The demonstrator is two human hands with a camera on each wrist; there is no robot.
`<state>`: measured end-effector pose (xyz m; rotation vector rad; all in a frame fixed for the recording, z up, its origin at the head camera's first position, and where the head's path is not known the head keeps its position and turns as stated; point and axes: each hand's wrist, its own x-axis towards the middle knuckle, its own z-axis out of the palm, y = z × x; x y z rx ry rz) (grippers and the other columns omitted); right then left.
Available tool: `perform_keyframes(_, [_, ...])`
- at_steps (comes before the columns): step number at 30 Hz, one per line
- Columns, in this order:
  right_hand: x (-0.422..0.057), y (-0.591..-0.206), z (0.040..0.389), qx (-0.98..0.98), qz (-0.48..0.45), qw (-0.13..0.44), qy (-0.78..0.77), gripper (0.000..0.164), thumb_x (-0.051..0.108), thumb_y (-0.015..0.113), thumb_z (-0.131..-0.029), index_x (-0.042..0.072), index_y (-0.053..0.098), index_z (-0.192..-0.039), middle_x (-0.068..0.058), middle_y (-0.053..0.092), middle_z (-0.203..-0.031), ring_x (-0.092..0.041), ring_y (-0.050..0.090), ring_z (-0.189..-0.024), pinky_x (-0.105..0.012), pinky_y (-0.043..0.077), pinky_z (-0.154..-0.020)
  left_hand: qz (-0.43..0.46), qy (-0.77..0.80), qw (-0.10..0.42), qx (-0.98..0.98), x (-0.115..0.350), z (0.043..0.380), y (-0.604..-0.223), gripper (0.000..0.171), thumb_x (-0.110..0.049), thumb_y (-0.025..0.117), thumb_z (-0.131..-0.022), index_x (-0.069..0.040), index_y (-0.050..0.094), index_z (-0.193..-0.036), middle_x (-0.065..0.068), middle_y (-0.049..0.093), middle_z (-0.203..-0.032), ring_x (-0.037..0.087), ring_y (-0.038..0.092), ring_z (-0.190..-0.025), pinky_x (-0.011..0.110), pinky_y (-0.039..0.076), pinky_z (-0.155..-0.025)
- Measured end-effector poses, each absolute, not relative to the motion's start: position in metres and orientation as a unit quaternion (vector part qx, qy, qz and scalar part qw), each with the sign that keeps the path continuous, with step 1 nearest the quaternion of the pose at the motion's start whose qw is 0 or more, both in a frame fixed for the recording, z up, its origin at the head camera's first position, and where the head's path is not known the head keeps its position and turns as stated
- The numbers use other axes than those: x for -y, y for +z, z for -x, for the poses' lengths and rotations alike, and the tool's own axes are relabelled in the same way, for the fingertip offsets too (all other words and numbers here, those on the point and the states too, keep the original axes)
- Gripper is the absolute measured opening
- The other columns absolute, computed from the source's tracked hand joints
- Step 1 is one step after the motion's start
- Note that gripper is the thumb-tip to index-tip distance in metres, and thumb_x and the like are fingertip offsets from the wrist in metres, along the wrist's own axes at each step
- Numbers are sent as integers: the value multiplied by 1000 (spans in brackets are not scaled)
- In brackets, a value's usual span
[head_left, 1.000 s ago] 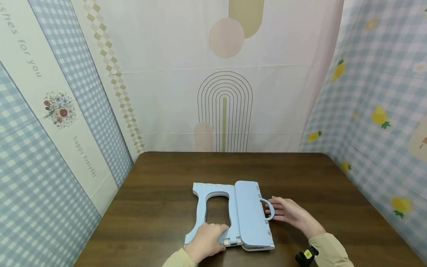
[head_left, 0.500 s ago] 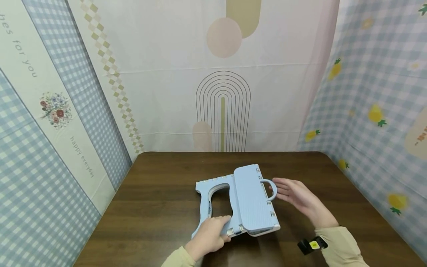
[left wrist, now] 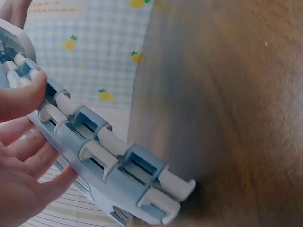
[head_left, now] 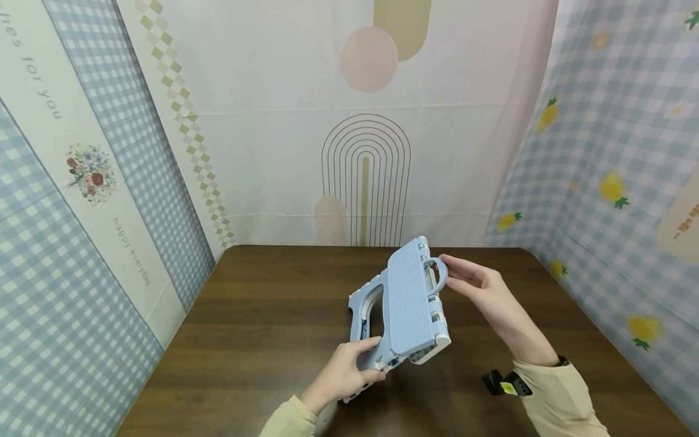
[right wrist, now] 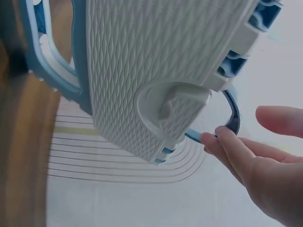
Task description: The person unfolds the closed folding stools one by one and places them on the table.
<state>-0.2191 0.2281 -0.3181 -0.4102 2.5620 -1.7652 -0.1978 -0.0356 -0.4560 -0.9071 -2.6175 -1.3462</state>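
Note:
A folded step stool (head_left: 412, 300), pale blue and white, is tilted up over the table with its ribbed top panel towards the head camera. My left hand (head_left: 345, 369) grips its leg frame at the near side, thumb on one face and fingers on the other in the left wrist view. Hinged joints (left wrist: 97, 158) run along that edge. At the right, a small blue loop handle (right wrist: 234, 113) sticks out from the top panel. Fingertips of my right hand (right wrist: 272, 175) touch the loop, while its thumb stands apart from it. The right wrist view shows the white textured underside.
The dark wooden table (head_left: 262, 328) lies beneath. A pale printed curtain (head_left: 273, 170) hangs behind it, with checked cloths (head_left: 590, 200) at both sides. A black strap device (head_left: 508, 383) sits by the right sleeve.
From lying nearly flat, the folded stool has been raised and tilted, its far right end rising most. My left hand keeps its grip; my right hand has moved up along with the loop handle.

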Motion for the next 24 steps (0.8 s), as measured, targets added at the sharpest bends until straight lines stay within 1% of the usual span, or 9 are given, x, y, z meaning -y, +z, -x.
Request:
perform_keyframes(2, [-220,-316,223,-820,143,-12,-554,56,27,56,-88,8,37,-136,-13,43,-137,6,46,-114,-5,40,-86,293,-455,29,841,37,200,-458,58,-23,75,-71,-5,55,-122,9,62,-117,15,60,-102,23,49,-85])
perform_keyframes(3, [-215,-315,225,-822,149,-19,-549,56,26,56,-88,7,36,-137,-14,42,-138,2,46,-117,-5,41,-87,291,-464,28,836,37,202,-459,58,-23,75,-70,-5,55,-122,9,61,-117,17,60,-102,23,49,-85])
perform_keyframes(7, [-196,-313,235,-827,168,-41,-534,55,18,56,-88,6,35,-137,-16,39,-139,-20,43,-124,-10,43,-89,274,-504,17,819,37,206,-462,58,-19,76,-70,-4,54,-122,10,61,-117,22,61,-101,28,50,-87])
perform_keyframes(9, [-187,-313,240,-835,172,-53,-520,55,16,56,-88,7,34,-138,-16,38,-140,-26,42,-125,-15,43,-92,263,-522,10,811,36,208,-462,58,-17,75,-70,-3,54,-122,10,61,-117,22,60,-102,31,50,-88])
perform_keyframes(13, [-173,-314,249,-843,184,-81,-499,55,11,55,-88,7,33,-138,-17,39,-139,-28,44,-123,-27,43,-95,252,-547,-2,799,36,208,-449,57,-11,74,-71,2,52,-122,15,62,-114,23,60,-102,36,48,-90])
perform_keyframes(16, [-163,-316,255,-836,204,-105,-499,56,10,56,-87,5,33,-138,-18,39,-138,-29,46,-121,-32,42,-95,249,-564,-13,787,39,208,-442,56,-9,72,-72,4,51,-122,17,63,-111,23,59,-102,37,47,-92])
perform_keyframes(19, [-152,-319,261,-827,227,-123,-499,56,10,56,-87,5,33,-138,-15,37,-141,-29,47,-120,-34,43,-94,244,-583,-19,774,42,215,-450,56,-9,72,-72,2,51,-123,17,64,-109,20,59,-102,37,46,-94])
perform_keyframes(21, [-146,-321,264,-822,238,-130,-501,57,12,56,-87,7,32,-139,-13,35,-142,-28,47,-120,-35,44,-93,248,-591,-14,767,43,222,-461,55,-9,72,-72,0,51,-123,17,64,-108,19,60,-101,38,46,-93])
perform_keyframes(24, [-137,-324,271,-819,251,-138,-496,57,13,55,-88,10,30,-140,-11,33,-144,-28,47,-121,-36,45,-92,246,-598,-3,763,44,233,-476,56,-11,73,-72,-4,52,-123,14,65,-107,17,60,-100,37,47,-93])
